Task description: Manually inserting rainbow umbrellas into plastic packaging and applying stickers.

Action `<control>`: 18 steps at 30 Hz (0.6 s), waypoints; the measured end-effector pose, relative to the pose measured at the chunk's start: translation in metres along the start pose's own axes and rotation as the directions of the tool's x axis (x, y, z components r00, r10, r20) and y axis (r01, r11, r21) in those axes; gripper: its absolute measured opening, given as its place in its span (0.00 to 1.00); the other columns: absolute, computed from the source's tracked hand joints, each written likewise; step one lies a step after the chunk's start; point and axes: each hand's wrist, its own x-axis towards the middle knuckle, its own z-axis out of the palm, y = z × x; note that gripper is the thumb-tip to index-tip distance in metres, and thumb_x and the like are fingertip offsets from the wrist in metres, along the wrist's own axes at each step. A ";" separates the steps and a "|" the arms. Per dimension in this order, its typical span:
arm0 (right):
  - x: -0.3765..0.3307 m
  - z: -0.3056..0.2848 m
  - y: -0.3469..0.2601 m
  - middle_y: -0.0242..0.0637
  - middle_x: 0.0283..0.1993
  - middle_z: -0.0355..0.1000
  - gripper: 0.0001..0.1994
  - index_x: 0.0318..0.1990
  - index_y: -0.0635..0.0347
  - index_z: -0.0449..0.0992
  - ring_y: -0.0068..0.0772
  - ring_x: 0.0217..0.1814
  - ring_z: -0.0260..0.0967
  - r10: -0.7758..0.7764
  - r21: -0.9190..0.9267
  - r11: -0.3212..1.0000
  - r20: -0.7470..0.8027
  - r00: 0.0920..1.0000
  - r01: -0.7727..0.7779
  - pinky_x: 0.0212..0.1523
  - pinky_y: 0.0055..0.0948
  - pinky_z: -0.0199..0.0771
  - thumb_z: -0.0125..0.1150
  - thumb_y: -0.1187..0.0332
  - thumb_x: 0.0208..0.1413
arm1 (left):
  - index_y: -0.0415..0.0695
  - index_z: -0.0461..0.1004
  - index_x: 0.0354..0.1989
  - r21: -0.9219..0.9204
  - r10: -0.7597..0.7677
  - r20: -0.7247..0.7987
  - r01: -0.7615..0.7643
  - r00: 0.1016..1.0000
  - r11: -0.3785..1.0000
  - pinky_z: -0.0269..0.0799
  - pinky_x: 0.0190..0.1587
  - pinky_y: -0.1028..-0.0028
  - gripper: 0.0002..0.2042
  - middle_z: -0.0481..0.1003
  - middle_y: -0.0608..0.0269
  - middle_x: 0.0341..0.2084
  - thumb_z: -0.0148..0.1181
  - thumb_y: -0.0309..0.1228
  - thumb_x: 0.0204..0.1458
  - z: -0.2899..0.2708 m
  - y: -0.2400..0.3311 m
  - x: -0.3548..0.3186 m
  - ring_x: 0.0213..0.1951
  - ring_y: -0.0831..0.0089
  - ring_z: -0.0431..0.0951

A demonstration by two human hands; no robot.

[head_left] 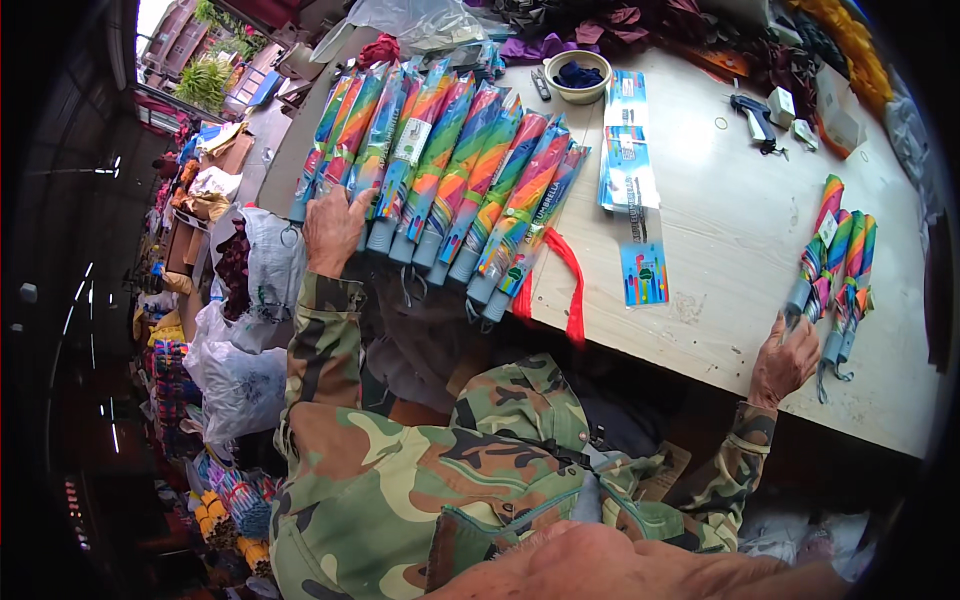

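Note:
A row of folded rainbow umbrellas (445, 165) in clear sleeves lies along the left part of the table, their blue-grey handles toward me. At the row's left end, my left hand (335, 228) is closed around a sleeved umbrella near its handle; some fingertips are hidden. Far to the right, several folded rainbow umbrellas (860, 270) without visible sleeves lie close together. My right hand (787, 358) is closed on the handle of the leftmost umbrella (826, 230) there, which carries a white tag. Wrist loops hang from some handles.
Printed blue sleeves (630, 180) lie mid-table beside a red ribbon (570, 285) hanging over the edge. A bowl (578, 77) with dark contents, a glue gun (755, 120) and piled fabric (600, 25) sit farther back. White sacks (240, 370) stand left of the table.

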 end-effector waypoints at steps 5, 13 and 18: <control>0.020 0.041 0.012 0.44 0.58 0.73 0.30 0.68 0.57 0.74 0.52 0.60 0.77 0.000 -0.015 1.000 0.092 0.996 0.001 0.56 0.47 0.80 0.75 0.55 0.62 | 0.35 0.81 0.49 0.183 0.017 -0.047 -0.008 0.999 0.983 0.75 0.54 0.48 0.28 0.84 0.39 0.42 0.66 0.55 0.65 -0.007 0.027 -0.022 0.49 0.40 0.82; 0.025 0.012 0.019 0.48 0.47 0.79 0.27 0.68 0.66 0.73 0.46 0.44 0.80 0.287 0.580 0.640 0.429 0.857 -0.504 0.46 0.41 0.83 0.67 0.62 0.65 | 0.36 0.79 0.58 -0.481 0.343 -0.209 -0.401 0.916 0.780 0.76 0.54 0.57 0.19 0.81 0.50 0.46 0.72 0.34 0.65 -0.002 0.153 -0.105 0.49 0.53 0.81; -0.015 -0.055 -0.040 0.44 0.39 0.78 0.19 0.55 0.68 0.74 0.34 0.37 0.78 -0.005 0.463 -0.634 0.798 0.602 -0.619 0.41 0.34 0.82 0.67 0.62 0.65 | 0.33 0.77 0.62 -0.886 0.547 0.286 0.000 0.787 0.463 0.79 0.53 0.68 0.21 0.84 0.55 0.46 0.71 0.35 0.68 0.034 0.217 -0.165 0.48 0.69 0.83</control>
